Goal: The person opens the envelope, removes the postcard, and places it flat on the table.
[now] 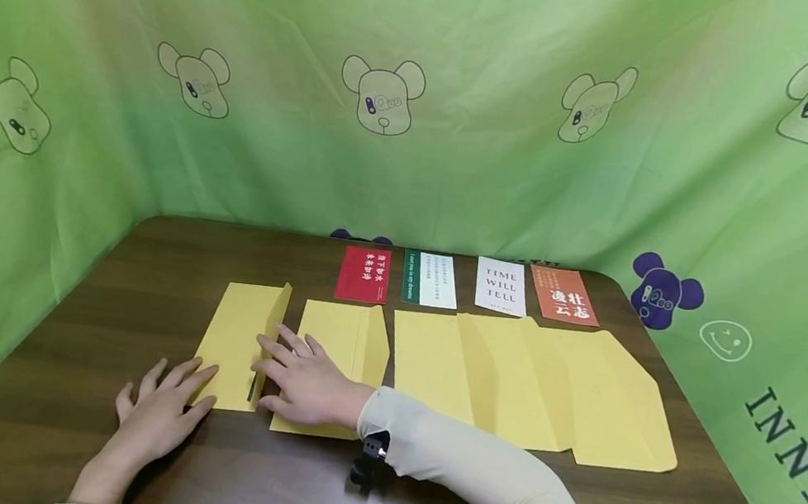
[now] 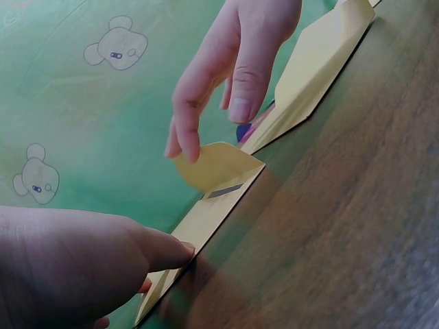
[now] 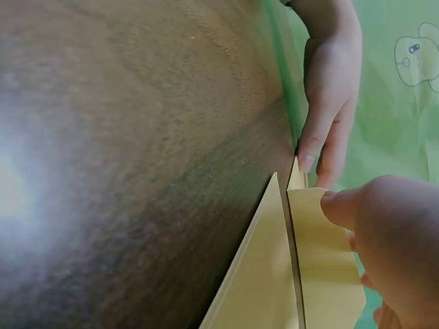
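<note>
The leftmost yellow paper envelope (image 1: 237, 333) lies flat on the table, its right-hand flap (image 1: 279, 313) standing up. A narrow dark strip (image 2: 226, 191) shows beside the flap's fold. My left hand (image 1: 161, 416) rests its fingertips on the envelope's lower left part, fingers extended. My right hand (image 1: 310, 379) reaches over the second yellow envelope (image 1: 331, 327), with spread fingers at the raised flap. In the right wrist view its thumb (image 3: 343, 205) touches the flap's edge; the other fingers are mostly hidden behind the flap.
More yellow envelopes (image 1: 430, 355) overlap in a row to the right, flaps unfolded. Behind them lie a red card (image 1: 364, 274), a green and white card (image 1: 434, 280), a white card (image 1: 501, 286) and an orange card (image 1: 565, 295). Green cloth (image 1: 456, 191) surrounds the brown table.
</note>
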The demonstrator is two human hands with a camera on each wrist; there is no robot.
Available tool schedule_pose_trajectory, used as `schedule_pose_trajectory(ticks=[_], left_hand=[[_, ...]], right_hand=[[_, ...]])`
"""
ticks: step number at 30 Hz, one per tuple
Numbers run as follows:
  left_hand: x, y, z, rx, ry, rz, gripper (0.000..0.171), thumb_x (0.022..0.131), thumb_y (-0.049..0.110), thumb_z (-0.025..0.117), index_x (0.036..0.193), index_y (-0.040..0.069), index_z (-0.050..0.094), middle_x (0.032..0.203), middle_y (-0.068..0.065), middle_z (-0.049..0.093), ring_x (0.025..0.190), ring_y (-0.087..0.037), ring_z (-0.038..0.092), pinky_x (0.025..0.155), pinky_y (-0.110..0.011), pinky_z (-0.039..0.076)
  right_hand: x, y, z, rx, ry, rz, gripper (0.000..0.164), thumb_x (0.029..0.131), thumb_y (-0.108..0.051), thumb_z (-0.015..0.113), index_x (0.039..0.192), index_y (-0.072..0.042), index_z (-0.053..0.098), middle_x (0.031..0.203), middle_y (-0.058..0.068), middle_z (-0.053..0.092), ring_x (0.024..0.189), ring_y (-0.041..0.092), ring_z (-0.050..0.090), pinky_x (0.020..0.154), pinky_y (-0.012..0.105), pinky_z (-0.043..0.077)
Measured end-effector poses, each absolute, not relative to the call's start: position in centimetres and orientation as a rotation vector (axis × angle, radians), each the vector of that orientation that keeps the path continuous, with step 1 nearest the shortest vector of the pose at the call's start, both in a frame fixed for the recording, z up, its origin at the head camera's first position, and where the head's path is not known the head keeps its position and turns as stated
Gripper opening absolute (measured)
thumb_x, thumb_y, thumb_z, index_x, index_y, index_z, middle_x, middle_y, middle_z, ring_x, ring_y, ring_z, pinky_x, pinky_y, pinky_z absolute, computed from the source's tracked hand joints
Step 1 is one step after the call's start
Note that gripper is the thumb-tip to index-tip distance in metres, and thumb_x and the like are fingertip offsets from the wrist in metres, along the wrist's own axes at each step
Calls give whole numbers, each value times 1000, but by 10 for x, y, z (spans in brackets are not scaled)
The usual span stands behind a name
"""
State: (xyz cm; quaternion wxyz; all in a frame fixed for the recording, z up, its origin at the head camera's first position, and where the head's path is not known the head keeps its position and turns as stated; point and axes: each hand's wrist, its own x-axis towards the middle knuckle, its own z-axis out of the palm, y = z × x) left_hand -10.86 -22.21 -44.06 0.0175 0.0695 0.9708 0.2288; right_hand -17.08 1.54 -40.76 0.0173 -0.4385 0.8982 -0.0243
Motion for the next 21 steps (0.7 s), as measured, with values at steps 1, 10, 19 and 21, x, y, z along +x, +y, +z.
schedule_pose_trajectory(ticks=[1,10,19,21], left_hand=[[-108,-222,-441,215,3015,712,51,99,36,58,143,9,53,150,-22,40,135,-59,17,93,-81,7],[-107,-222,-440,206,3008,727,51,100,36,57,143,10,53,151,-21,39,135,-59,17,93,-81,8],[-107,-222,-441,200,2982,735,52,101,37,56,145,10,51,152,-20,37,136,-59,15,93,-81,6],[-107,-222,-441,200,2980,736,52,101,38,55,145,10,51,152,-21,37,136,-59,15,92,-81,6]], right_hand=[[-170,17,-407,-1357,2794,-71,49,101,-48,51,143,-24,53,162,3,28,151,28,14,116,52,23],[-163,23,-405,-1282,2852,34,51,98,-52,53,139,-21,57,155,8,38,149,29,19,117,51,21],[-157,27,-407,-1161,2831,158,60,97,-56,51,141,-16,56,144,7,49,147,30,26,120,45,15],[-158,28,-408,-1151,2807,152,61,98,-56,50,143,-15,54,147,7,48,147,31,25,120,44,15]])
